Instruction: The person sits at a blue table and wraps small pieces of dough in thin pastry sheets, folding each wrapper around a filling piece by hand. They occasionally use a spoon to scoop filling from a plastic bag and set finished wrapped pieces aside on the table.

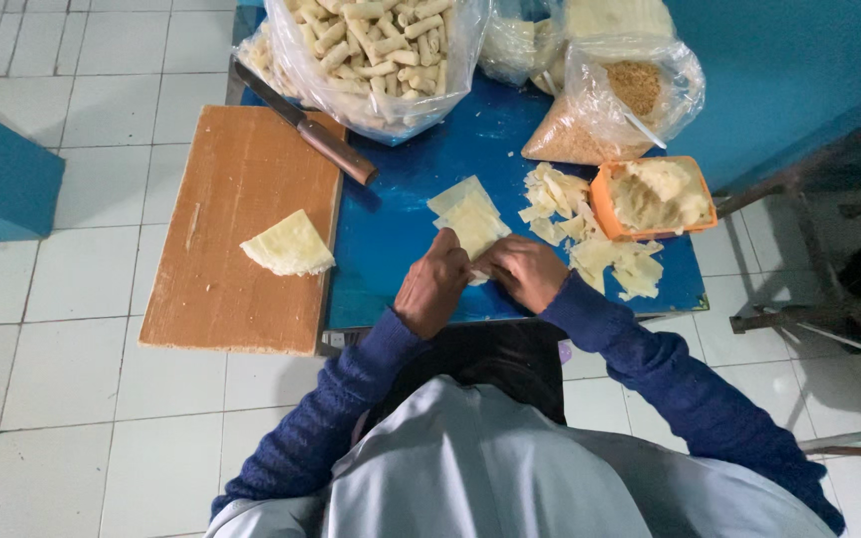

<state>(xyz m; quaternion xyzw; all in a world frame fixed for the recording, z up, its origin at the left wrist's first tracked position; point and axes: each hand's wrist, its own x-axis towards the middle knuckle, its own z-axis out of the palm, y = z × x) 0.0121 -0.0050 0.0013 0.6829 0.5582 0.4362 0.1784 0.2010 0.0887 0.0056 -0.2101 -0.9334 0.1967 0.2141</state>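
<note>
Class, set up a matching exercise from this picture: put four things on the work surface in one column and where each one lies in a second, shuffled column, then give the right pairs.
Things
1. brown-handled knife
2. folded pale yellow wrapper stack
3. orange plastic tub of filling
4. clear plastic bag of rolled pieces

Places
A. top middle of the blue table
B. on the wooden cutting board
C. to the right of the loose wrapper scraps
D. across the board's top right corner

Pairs: 1-D, 2-B, 3-C, 4-A

white tiled floor (72, 80), blue wall (789, 70), low blue table (391, 229), metal frame legs (809, 299)
</note>
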